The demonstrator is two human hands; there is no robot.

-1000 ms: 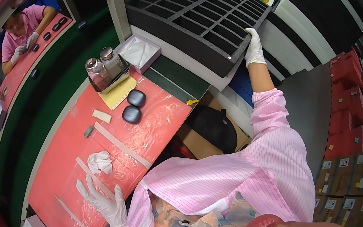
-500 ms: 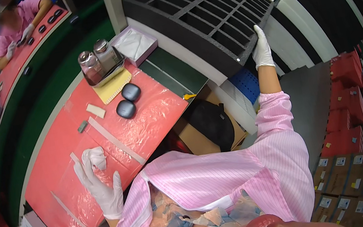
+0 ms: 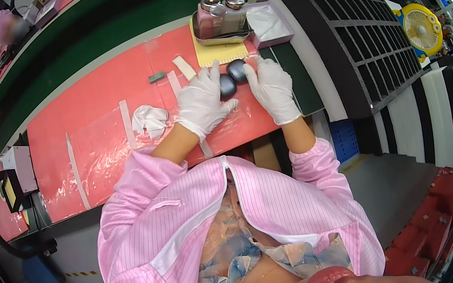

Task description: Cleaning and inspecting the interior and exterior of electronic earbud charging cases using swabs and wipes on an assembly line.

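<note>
Two dark blue-grey, glossy rounded cases lie close together on the red table mat (image 3: 95,116). My left hand (image 3: 201,102), in a white glove, is at the nearer case (image 3: 227,86), index finger along its left side and thumb just below it, fingers apart. Beside the farther case (image 3: 237,71) is my right hand (image 3: 273,89), also gloved, its thumb at the case's right edge and its fingers stretched forward. Whether either hand grips a case is not clear. A crumpled white cloth (image 3: 150,121) rests left of my left hand.
Behind the cases stand a metal tray (image 3: 223,39) with two pump-top bottles, a yellow notepad (image 3: 217,53) and a box of white wipes (image 3: 269,23). A small grey block (image 3: 156,77) and a pale strip (image 3: 184,67) lie nearby. To the right are a black compartment tray (image 3: 366,38) and a yellow fan (image 3: 423,31).
My view has turned toward the table. My right hand has left the black compartment tray and come to the cases. My left hand has moved from beside the crumpled cloth to the nearer case.
</note>
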